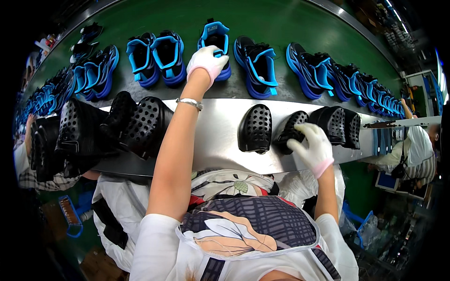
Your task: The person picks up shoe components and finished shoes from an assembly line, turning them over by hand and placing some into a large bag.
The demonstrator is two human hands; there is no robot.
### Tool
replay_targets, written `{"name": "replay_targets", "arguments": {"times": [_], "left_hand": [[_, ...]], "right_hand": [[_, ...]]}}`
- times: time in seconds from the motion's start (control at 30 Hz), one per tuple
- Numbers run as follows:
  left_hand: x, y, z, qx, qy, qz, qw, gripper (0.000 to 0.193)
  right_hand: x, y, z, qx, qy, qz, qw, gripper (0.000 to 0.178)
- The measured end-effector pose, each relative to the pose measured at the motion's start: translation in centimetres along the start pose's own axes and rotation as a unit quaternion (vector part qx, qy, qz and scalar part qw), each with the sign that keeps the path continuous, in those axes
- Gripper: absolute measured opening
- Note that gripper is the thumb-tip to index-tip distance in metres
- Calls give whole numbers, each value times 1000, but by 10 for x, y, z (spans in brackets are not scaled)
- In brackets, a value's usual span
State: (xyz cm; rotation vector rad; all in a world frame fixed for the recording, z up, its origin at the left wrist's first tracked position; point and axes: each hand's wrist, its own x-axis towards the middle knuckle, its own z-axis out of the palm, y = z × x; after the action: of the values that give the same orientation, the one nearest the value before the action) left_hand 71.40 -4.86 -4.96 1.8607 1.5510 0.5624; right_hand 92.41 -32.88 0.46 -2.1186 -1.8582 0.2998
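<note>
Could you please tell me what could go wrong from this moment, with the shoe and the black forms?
The black form at the right hand is near the front edge of the metal shelf; a push toward the person might drop it. Pushed left, it might knock the neighbouring form. The left hand is at the near end of a blue-and-black shoe; a loose grip might slip.

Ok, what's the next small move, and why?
Probably ease the black-and-blue sneaker toward the shiny metal ledge with the white-gloved left hand: that hand is at its collar, while the white-gloved right hand is at a black, rounded, hole-dotted form on the ledge.
</note>
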Motion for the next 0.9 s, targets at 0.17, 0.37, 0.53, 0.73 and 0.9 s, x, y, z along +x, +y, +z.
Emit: {"name": "replay_targets", "arguments": {"times": [0.17,0.37,0.53,0.73,0.9], "left_hand": [[7,3,-7,-4,-54,-56,997,41],[2,5,-8,-2,-34,-63,997,37],[-30,32,12,309,206,101,923,33],[-46,51,64,97,7,243,965,43],[-43,44,63,99,-2,219,971,40]], "right_hand": [[-28,5,25,-40,0,20,999,63],[-30,17,37,-13,41,70,997,53],[-32,27,37,-7,62,71,996,47],[-27,31,36,14,72,73,995,36],[-31,32,35,9,83,78,993,35]]}}
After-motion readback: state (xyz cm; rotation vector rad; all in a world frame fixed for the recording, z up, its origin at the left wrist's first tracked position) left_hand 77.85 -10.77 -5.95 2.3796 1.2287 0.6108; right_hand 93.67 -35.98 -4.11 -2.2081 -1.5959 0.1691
